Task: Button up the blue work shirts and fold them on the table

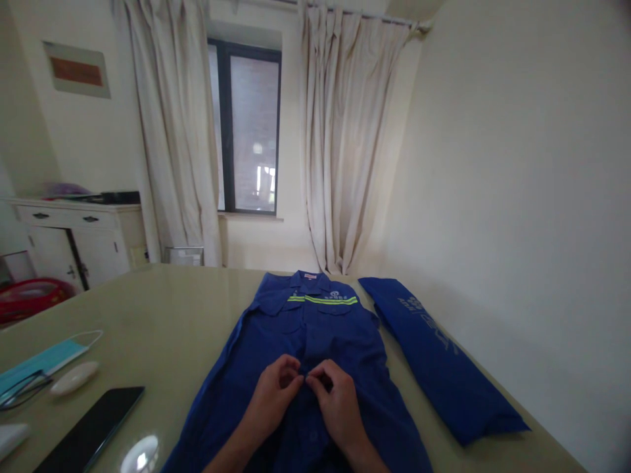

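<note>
Left hand [273, 391] and right hand [335, 394] side by side, fingertips almost meeting, each pinched narrow on a bit of cloth at the front opening of the blue work jacket [320, 328]; possibly at a button, but too small to tell. Jacket spread flat and front up, collar toward the far edge of the counter [187, 309], hem at the near edge, reflective stripe [323, 300] across the chest. Just beside it, toward the right edge, a folded blue garment [434, 355], apart from both hands. Toward the left edge, a dark phone [91, 427], a pale oval object [73, 378] and a face mask [44, 361]. Probably best done with both front edges lying flat and lined up, the pinch close to the closure, and no sideways pull to wrinkle the cloth.
</note>
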